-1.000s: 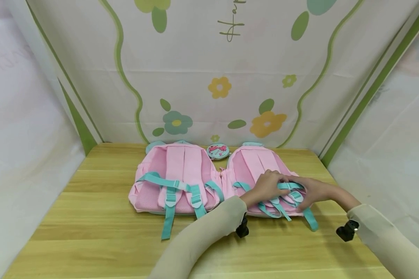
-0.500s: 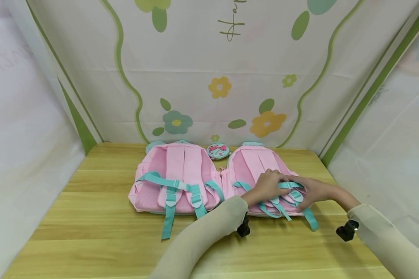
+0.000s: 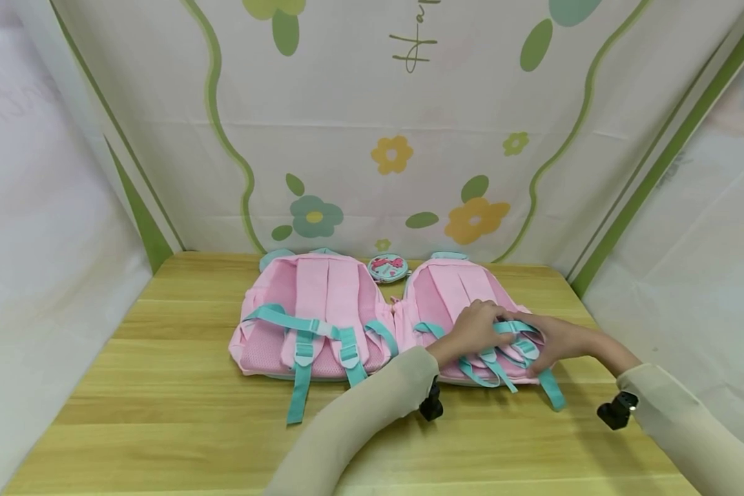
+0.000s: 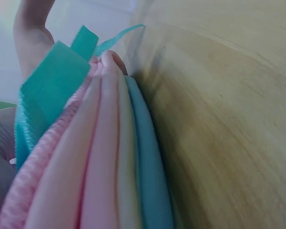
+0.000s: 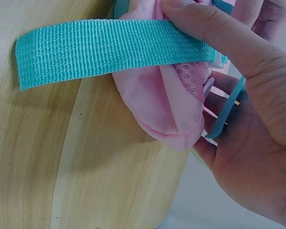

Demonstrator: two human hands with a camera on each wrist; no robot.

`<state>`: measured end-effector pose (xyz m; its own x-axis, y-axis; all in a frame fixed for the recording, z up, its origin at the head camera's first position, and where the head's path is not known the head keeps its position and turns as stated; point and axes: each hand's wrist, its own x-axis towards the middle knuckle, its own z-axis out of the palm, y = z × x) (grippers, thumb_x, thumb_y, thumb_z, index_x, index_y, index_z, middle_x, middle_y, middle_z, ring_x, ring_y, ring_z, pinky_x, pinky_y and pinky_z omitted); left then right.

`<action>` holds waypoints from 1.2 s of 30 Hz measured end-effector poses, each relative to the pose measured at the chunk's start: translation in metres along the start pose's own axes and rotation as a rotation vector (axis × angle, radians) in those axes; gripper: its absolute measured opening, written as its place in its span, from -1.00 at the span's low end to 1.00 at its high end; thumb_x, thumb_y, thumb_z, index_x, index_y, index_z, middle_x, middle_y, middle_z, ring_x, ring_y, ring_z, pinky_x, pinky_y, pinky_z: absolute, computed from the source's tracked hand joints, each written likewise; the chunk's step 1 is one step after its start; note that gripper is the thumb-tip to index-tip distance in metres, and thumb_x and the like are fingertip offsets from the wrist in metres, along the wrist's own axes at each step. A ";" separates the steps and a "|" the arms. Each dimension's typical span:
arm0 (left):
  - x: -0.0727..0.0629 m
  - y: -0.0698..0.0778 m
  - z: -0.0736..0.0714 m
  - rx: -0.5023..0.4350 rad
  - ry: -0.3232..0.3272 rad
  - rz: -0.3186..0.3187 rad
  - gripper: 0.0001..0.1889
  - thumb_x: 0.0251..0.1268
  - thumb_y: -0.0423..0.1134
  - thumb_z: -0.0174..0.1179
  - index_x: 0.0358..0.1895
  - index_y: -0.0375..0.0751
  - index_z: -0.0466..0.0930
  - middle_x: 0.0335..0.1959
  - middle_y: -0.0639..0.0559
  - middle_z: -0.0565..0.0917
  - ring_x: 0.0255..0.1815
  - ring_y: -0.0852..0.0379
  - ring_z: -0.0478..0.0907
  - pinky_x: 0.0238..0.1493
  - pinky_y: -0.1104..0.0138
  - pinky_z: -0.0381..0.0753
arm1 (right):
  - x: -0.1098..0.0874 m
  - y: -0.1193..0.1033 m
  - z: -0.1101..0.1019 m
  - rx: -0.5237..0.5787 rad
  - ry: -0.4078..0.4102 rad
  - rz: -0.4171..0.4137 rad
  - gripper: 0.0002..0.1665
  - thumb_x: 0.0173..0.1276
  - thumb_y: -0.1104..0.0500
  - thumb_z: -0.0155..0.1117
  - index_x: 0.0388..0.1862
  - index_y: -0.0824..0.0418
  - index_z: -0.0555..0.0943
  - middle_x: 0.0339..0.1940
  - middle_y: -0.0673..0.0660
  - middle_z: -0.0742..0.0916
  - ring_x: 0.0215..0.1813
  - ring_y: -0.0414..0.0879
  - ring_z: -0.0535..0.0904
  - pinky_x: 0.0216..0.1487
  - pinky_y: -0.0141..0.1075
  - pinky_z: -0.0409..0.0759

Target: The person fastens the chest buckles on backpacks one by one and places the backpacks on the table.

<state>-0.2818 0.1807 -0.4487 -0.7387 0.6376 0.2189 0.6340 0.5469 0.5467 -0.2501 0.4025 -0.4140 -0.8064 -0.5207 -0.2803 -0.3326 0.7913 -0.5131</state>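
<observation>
Two pink backpacks lie side by side, straps upward. On the right backpack (image 3: 437, 289), both hands meet at a teal chest strap (image 3: 507, 327) with a pale buckle. My left hand (image 3: 477, 329) pinches the strap from the left. From the right, my right hand (image 3: 561, 341) curls its fingers at the strap's other end, its thumb low against the bag. In the right wrist view that thumb (image 5: 214, 24) lies over the bag's edge beside a loose teal webbing end (image 5: 109, 50). The left wrist view shows mostly the bag's bottom edge (image 4: 100, 157); the left fingertips are hidden there.
The left backpack (image 3: 326, 289) has its teal chest strap (image 3: 285, 320) fastened across, with strap ends hanging toward the table's front. A small round pouch (image 3: 388, 268) sits between the bags at the back. Wooden table (image 3: 161, 413); printed fabric walls (image 3: 322, 103) stand behind and beside it.
</observation>
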 end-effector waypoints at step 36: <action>-0.030 -0.004 -0.050 -0.157 0.080 0.056 -0.81 0.31 -0.08 0.38 -0.10 -0.03 0.72 -0.18 0.14 0.76 -0.07 0.19 0.67 -0.11 0.62 0.46 | -0.001 0.002 0.002 0.004 0.012 -0.034 0.38 -0.08 -0.11 0.73 0.60 0.33 0.16 0.55 0.51 0.30 0.48 0.50 0.23 0.26 0.35 0.43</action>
<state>-0.2734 0.1319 -0.4172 -0.7228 0.6161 0.3131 0.6362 0.4163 0.6495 -0.2491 0.4037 -0.4163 -0.8005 -0.5433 -0.2531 -0.3576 0.7718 -0.5258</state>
